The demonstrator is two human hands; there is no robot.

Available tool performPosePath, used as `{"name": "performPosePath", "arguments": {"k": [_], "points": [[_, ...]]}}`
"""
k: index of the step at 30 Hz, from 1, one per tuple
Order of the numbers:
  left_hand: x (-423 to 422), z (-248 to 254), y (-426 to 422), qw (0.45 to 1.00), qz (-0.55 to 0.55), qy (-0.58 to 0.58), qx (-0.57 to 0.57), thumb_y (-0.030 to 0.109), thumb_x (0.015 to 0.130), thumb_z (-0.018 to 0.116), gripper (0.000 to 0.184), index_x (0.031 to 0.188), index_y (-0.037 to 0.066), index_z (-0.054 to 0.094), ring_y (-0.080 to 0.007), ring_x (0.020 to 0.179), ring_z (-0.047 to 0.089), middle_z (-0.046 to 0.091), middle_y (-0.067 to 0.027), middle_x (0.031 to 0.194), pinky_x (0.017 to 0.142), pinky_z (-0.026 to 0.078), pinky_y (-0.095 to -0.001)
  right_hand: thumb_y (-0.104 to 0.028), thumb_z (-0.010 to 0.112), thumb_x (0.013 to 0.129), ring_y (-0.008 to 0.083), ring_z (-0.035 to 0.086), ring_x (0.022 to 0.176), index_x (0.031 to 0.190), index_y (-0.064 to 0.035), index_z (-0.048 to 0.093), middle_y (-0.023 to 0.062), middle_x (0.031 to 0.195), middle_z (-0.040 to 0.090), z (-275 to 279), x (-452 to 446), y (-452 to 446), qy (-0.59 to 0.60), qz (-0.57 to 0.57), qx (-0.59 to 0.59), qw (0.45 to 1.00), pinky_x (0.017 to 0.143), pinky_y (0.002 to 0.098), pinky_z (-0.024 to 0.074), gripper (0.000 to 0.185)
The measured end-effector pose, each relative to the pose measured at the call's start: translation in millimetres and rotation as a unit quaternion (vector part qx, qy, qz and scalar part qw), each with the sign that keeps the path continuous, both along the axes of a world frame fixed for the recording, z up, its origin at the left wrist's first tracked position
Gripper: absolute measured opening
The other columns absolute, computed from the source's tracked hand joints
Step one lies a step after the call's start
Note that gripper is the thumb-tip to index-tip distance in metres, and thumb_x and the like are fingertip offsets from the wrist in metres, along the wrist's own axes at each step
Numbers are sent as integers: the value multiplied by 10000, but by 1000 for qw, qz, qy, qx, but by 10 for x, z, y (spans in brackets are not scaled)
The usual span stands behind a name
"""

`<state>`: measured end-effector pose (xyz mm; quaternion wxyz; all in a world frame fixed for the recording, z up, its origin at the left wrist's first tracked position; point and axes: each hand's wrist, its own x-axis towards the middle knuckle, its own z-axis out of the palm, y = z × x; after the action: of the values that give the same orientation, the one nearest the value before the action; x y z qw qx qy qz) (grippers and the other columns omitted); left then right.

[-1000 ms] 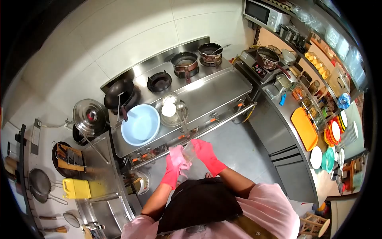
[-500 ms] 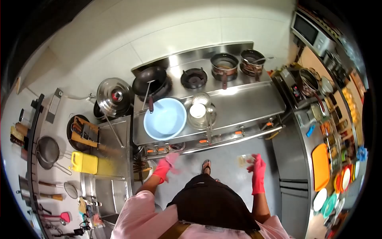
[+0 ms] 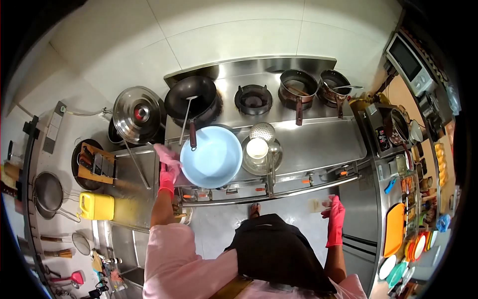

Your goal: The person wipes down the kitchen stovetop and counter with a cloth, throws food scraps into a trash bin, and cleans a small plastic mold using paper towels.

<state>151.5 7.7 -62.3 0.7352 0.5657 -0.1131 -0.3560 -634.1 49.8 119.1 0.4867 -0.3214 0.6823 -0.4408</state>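
My left hand [image 3: 167, 180] wears a pink rubber glove and is closed on a pink cloth [image 3: 168, 158]. It reaches over the steel edge just left of a light blue basin [image 3: 211, 157]. My right hand [image 3: 335, 219], gloved the same way, is held low over the floor on the right. At its fingers is a small, see-through, yellowish item [image 3: 316, 205], perhaps a thin container or bag; I cannot make out its kind. Right of the basin, a white bowl [image 3: 257, 148] and a perforated ladle [image 3: 262, 131] rest on a round metal pan [image 3: 276, 160].
On the stove stand a wok [image 3: 191, 99] and two saucepans [image 3: 298, 87] [image 3: 334, 84], around a burner [image 3: 253, 99]. A large lid [image 3: 137, 114], a knife block [image 3: 94, 162] and a yellow jug [image 3: 97, 206] are on the left. A steel rail [image 3: 279, 191] runs along the stove front.
My left hand has moved forward with the pink cloth, up to the basin's left side. The stove appears nearer in view. My right hand stays low with the see-through item.
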Motion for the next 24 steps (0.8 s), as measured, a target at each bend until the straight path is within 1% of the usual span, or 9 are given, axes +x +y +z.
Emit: {"name": "performPosePath", "arguments": {"k": [1, 3, 5, 7, 10, 14, 18, 20, 24], "points": [[-15, 53, 43, 969, -42, -149, 193, 219, 938, 570, 347, 1253, 78, 604, -269, 1057, 626, 649, -121, 1175, 915, 524, -412, -542, 470, 1029, 126, 577, 495, 1237, 17, 615, 128, 890, 726, -14, -35, -22, 0, -1, -6, 1000, 444, 256, 458, 614], [-115, 244, 232, 798, -131, -390, 440, 271, 923, 581, 435, 1304, 62, 596, -265, 1130, 631, 666, -161, 1228, 962, 508, -384, -549, 473, 1021, 135, 580, 496, 1238, 15, 616, 136, 892, 726, -64, -81, -60, 6, -35, 10, 999, 443, 262, 462, 621], [-150, 279, 363, 730, -118, -476, 475, 291, 916, 588, 471, 1322, 54, 595, -259, 1152, 633, 675, -177, 1243, 975, 501, -368, -526, 499, 993, 167, 587, 503, 1235, -1, 623, 155, 905, 725, -72, -212, -48, 14, -96, 46, 994, 459, 288, 477, 591], [-353, 118, 304, 729, -79, -534, 422, 281, 918, 590, 450, 1307, 56, 600, -254, 1124, 634, 676, -170, 1220, 952, 502, -362, -473, 513, 961, 205, 616, 583, 1244, -40, 632, 173, 973, 721, 143, -251, -28, -11, -132, 86, 987, 553, 334, 516, 531], [-1106, 19, -51, 759, -54, -572, 306, 266, 922, 592, 419, 1285, 58, 608, -246, 1081, 635, 678, -159, 1186, 918, 504, -354, -512, 478, 997, 202, 635, 615, 1269, -34, 614, 157, 982, 720, 26, -589, 57, -46, -160, 47, 985, 575, 325, 528, 567], [-2437, -177, -264, 800, -114, -549, 213, 246, 927, 596, 377, 1255, 61, 618, -236, 1024, 636, 680, -145, 1140, 873, 508, -342, -582, 447, 1016, 187, 662, 632, 1285, -11, 597, 152, 997, 724, -269, -1087, 88, -61, -233, -33, 970, 590, 307, 552, 649], [-3890, -332, -259, 823, -319, -416, 217, 226, 932, 600, 336, 1225, 63, 629, -226, 966, 638, 682, -130, 1094, 828, 511, -331, -569, 461, 1019, 189, 670, 640, 1313, -12, 577, 158, 1025, 721, -350, -1828, 226, -95, -342, -51, 934, 585, 314, 559, 641], [-4551, -350, -195, 803, -431, -323, 254, 216, 935, 602, 316, 1210, 65, 634, -220, 938, 638, 683, -123, 1071, 806, 512, -325, -558, 470, 1019, 192, 667, 640, 1305, -14, 577, 164, 1037, 716, -423, -2302, 290, -106, -398, -57, 909, 585, 320, 561, 624], [-5613, -310, -149, 705, -598, -196, 328, 196, 940, 606, 275, 1180, 68, 644, -210, 880, 639, 685, -109, 1025, 761, 515, -314, -516, 498, 1012, 207, 650, 626, 1329, -16, 547, 169, 1043, 705, -628, -3407, 508, -132, -488, -88, 858, 582, 340, 569, 594]]}}
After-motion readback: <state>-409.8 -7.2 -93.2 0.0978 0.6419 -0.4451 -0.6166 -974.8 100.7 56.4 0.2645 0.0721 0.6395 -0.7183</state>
